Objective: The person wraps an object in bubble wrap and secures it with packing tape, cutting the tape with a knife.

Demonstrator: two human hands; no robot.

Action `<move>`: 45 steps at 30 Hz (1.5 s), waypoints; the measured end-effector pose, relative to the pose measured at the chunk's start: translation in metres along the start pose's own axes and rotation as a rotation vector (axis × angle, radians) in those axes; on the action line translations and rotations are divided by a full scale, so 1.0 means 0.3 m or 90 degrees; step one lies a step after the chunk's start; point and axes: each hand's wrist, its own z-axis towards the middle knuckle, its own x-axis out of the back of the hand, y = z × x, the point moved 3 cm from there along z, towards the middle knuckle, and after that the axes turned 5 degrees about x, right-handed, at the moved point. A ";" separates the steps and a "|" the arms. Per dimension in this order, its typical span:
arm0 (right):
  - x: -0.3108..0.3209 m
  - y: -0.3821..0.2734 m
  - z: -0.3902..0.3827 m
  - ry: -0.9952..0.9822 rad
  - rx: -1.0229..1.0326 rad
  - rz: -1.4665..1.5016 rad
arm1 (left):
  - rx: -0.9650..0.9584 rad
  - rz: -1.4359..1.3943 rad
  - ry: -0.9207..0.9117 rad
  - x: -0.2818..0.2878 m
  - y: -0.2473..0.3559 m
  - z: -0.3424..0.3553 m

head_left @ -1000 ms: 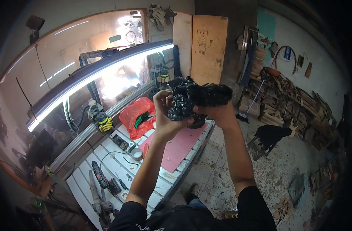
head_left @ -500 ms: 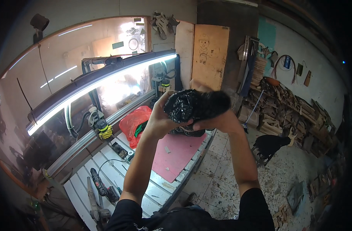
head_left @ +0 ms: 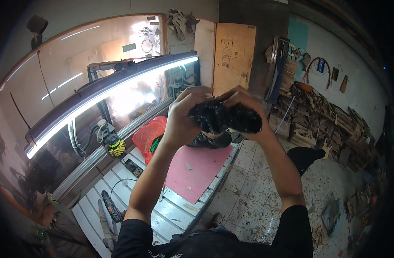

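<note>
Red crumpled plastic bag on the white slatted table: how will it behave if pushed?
The red bag would probably fold rather than slide stiffly, given its loose creases. It looks thin-skinned, so likely light. The crumpled green piece against it might shift too.

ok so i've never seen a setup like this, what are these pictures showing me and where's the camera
There's no robot here, just a person's bare left hand and right hand. The camera sits on that person's head, looking down; its fisheye lens makes straight edges bend. Both hands hold a black, lumpy thing up in front; I can't tell what it is. Below is a white slatted table with a pink sheet, a red plastic bag and a dark power tool on it.
</note>
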 end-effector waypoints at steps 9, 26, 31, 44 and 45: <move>0.043 0.026 0.032 0.011 0.020 0.030 | 0.019 -0.002 -0.065 0.004 0.044 0.065; -0.062 0.020 -0.081 0.065 0.138 -0.321 | -0.096 0.069 0.017 -0.016 -0.048 0.058; -0.114 0.038 -0.179 -0.083 0.077 -0.346 | -0.092 0.097 0.035 0.010 -0.070 0.083; 0.034 0.150 0.154 0.130 -0.457 0.381 | -0.134 0.055 -0.012 -0.016 -0.040 0.048; 0.022 0.146 0.175 -0.056 -0.431 0.240 | -0.136 0.050 -0.015 -0.018 -0.040 0.046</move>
